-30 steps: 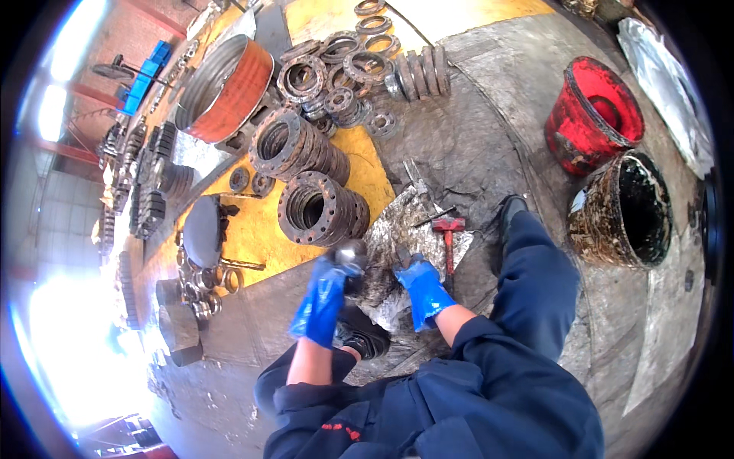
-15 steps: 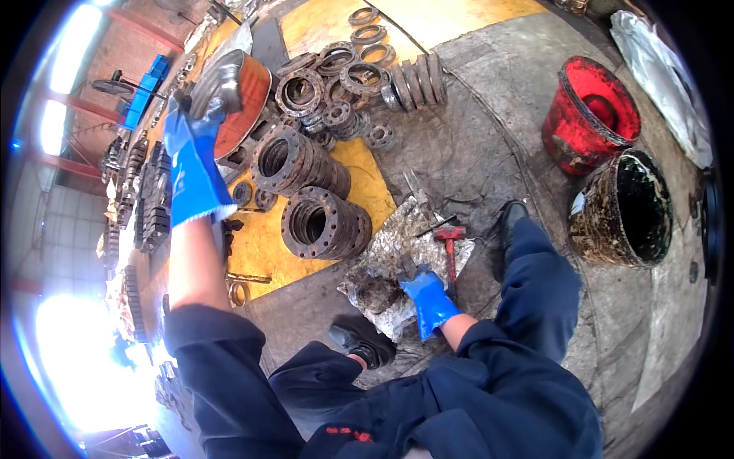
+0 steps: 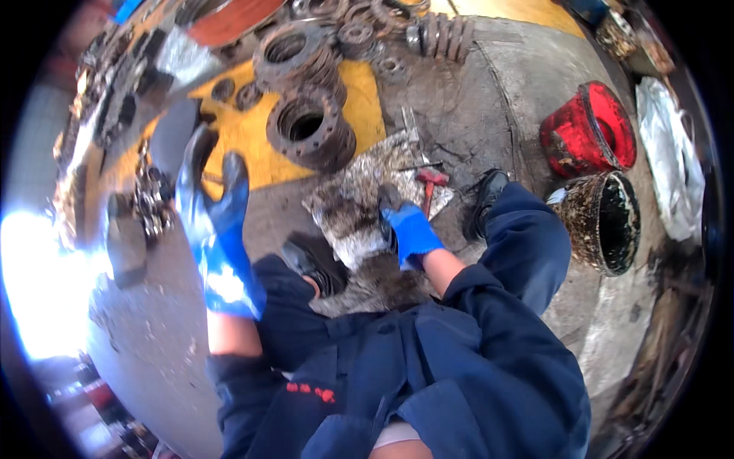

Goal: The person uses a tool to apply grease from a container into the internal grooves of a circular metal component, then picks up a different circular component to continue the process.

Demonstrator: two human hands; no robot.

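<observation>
My left hand (image 3: pixel 215 229), in a blue glove, is raised over the floor at the left with its fingers spread and nothing in it. Gloved in blue with oil-black fingertips, my right hand (image 3: pixel 410 229) rests on a crumpled, greasy silvery sheet (image 3: pixel 352 203) on the floor between my knees. Its fingers curl down onto the sheet and I cannot see whether they hold anything. A small red-handled hammer (image 3: pixel 430 182) lies just beyond that hand. A stack of rusty flanged rings (image 3: pixel 310 131) stands beyond the sheet.
More rusty rings (image 3: pixel 294 57) and a ribbed metal part (image 3: pixel 440 34) lie on the yellow floor patch (image 3: pixel 363 96) at the back. A red bucket (image 3: pixel 589 138) and a dirty dark drum (image 3: pixel 612 222) stand at the right, next to a pale plastic bag (image 3: pixel 673 168). My black shoes (image 3: pixel 317 268) flank the sheet.
My left hand carried a grey metal part up to the far left, and it is now back lower, empty and spread. My right hand stayed on the sheet.
</observation>
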